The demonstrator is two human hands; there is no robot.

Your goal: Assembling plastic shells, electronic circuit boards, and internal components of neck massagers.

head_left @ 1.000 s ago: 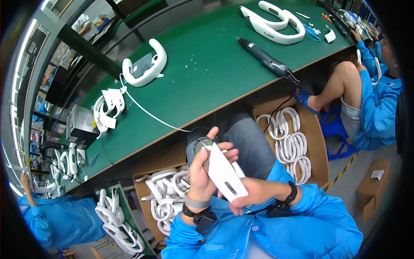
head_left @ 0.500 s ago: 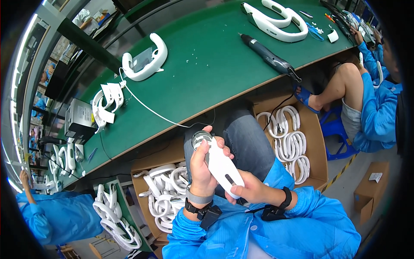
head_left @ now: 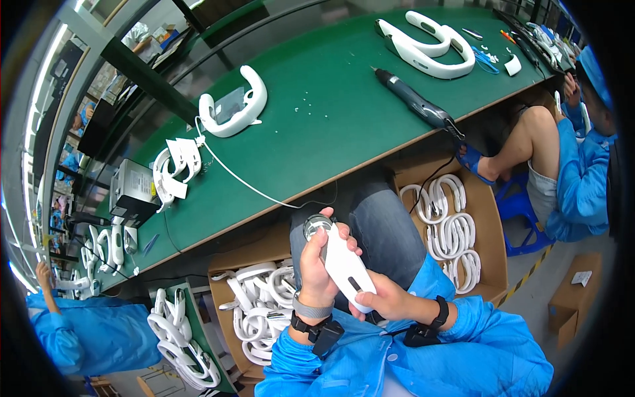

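Over my lap is a white elongated plastic housing [head_left: 345, 266] with a dark slot near its lower end. A round grey, partly see-through part [head_left: 316, 226] shows at its upper end; I cannot tell if the two are joined. My left hand [head_left: 320, 264] is closed around the upper portion, thumb by the round part and fingers wrapping the far side. My right hand [head_left: 389, 299] grips the lower end, its thumb lying beside the slot.
On the green bench [head_left: 311, 152] lie a dark electric screwdriver [head_left: 417, 100], white U-shaped devices [head_left: 235, 119] and a thin white cable [head_left: 245, 182]. Cardboard boxes of white curved parts [head_left: 261, 311] flank my legs. Co-workers in blue sit at right [head_left: 585, 192] and left [head_left: 92, 334].
The whole view has shifted slightly, while both my hands keep the same hold on the white housing. The co-worker at right has drawn their hands back from the bench edge.
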